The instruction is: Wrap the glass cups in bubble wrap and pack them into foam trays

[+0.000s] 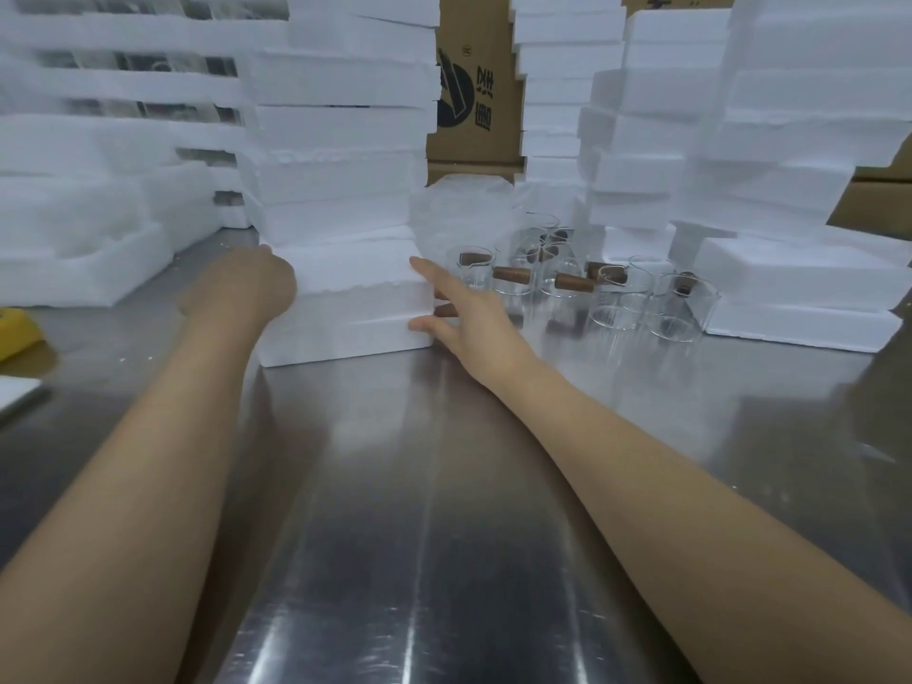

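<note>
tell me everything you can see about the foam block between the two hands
The foam block is white, rough-edged polystyrene, seemingly two closed layers with a seam across its front. It lies flat on the steel table, at the foot of a taller foam stack. The left hand rests against its left end; the right hand touches its right end with spread fingers.

White foam trays [345, 308], clear glass cups [636, 298] with brown handles, silver table [444, 486], yellow object [15, 330].
</note>
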Tool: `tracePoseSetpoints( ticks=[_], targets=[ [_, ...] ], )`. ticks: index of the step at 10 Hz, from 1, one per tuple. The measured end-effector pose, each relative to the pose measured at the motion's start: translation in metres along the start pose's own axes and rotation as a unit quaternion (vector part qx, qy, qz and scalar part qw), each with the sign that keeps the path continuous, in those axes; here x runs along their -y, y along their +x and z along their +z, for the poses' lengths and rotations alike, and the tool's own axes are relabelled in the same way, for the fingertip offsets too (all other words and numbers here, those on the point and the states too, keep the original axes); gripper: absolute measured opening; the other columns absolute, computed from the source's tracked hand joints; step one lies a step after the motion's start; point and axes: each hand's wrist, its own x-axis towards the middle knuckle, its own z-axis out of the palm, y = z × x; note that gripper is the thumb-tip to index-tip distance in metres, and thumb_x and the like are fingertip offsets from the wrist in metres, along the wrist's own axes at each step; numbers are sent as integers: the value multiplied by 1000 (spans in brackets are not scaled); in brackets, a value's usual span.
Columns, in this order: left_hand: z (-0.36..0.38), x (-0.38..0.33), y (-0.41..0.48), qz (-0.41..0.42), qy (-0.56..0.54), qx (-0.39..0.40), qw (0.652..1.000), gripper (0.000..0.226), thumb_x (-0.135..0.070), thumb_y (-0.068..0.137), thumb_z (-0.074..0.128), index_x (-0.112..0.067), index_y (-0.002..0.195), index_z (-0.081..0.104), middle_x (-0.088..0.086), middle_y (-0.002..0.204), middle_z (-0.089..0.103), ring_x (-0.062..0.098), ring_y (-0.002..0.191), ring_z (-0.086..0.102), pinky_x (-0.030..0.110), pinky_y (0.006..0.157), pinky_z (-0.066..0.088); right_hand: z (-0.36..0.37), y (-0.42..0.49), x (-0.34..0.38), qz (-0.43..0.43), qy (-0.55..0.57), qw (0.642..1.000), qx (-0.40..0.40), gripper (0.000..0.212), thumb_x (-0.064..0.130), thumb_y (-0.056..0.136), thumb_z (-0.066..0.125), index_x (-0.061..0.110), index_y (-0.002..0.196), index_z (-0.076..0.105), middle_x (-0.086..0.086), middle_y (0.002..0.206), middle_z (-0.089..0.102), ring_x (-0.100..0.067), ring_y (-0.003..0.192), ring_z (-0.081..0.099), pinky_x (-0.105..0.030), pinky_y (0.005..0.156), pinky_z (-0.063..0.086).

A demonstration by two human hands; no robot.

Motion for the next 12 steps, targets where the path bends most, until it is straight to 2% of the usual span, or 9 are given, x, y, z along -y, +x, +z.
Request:
tracePoseSetpoints(
  ticks=[3, 4, 5, 6, 7, 8, 10, 11, 12],
  targets=[
    [9, -2, 1, -16, 9, -47, 999, 46, -10, 100, 23, -4, 144, 34, 25, 144, 40, 42, 131, 39, 48, 105, 33, -1, 3, 0, 1, -16, 1000, -3, 62, 23, 90, 66, 30, 145, 38, -7, 132, 57, -20, 109, 60, -37, 99, 47],
    [7, -11, -17, -35, -4, -174, 984, 48, -31, 105, 21, -6, 142, 41, 25, 139, 42, 43, 129, 37, 52, 104, 29, -4, -1, 4, 7, -34, 999, -1, 67, 37, 93, 60, 36, 150, 25, -7, 137, 54, -20, 110, 60, -37, 99, 46],
    [14, -29, -37, 94, -44, -356, 929, 52, -34, 104, 24, 4, 130, 51, 22, 144, 40, 39, 139, 27, 54, 115, 9, -9, -10, 8, -1, -62, 997, -47, 58, 41, 101, 40, 35, 152, 15, -5, 120, 64, -23, 101, 62, -39, 90, 48],
    [29, -61, -63, 273, -43, -384, 881, 39, -24, 100, 35, -1, 124, 57, 19, 139, 48, 36, 140, 30, 51, 118, 7, -22, -24, 8, -16, -81, 994, -77, 50, 26, 103, 34, 27, 152, 23, -5, 85, 62, -25, 81, 58, -47, 79, 48],
    [58, -102, -102, 414, -66, -311, 853, 30, -17, 92, 44, -1, 110, 62, 17, 121, 60, 35, 122, 49, 47, 108, 31, -45, -43, -2, -25, -66, 988, -134, 43, 12, 99, 41, 19, 141, 44, -2, 90, 66, -27, 84, 63, -46, 79, 50],
    [85, -122, -120, 465, -67, -186, 863, 29, -23, 93, 43, -9, 111, 60, 9, 111, 61, 27, 112, 49, 37, 94, 34, -74, -61, -15, -18, -107, 973, -202, 39, 8, 93, 43, 16, 129, 55, 3, 90, 66, -21, 85, 64, -42, 77, 51],
    [89, -110, -100, 419, -64, -106, 899, 22, -22, 97, 42, -11, 98, 61, 10, 101, 64, 30, 102, 52, 38, 87, 36, -155, -87, -59, 39, -253, 873, -416, 44, 0, 80, 49, 14, 121, 60, -2, 109, 65, -26, 105, 56, -38, 84, 44],
    [88, -101, -92, 377, -116, -72, 916, 26, -19, 98, 40, -6, 87, 60, 14, 93, 64, 33, 94, 54, 42, 81, 41, -190, -97, -83, 102, -327, 850, -399, 60, -4, 76, 49, 7, 135, 49, -13, 137, 51, -34, 133, 38, -42, 111, 25],
    [89, -100, -89, 370, -136, -63, 917, 27, -18, 98, 40, -5, 82, 58, 13, 90, 63, 33, 92, 53, 42, 80, 42, -200, -98, -99, 172, -343, 861, -334, 65, 1, 79, 52, 9, 142, 42, -9, 149, 38, -31, 145, 16, -46, 119, 0]
  ],
)
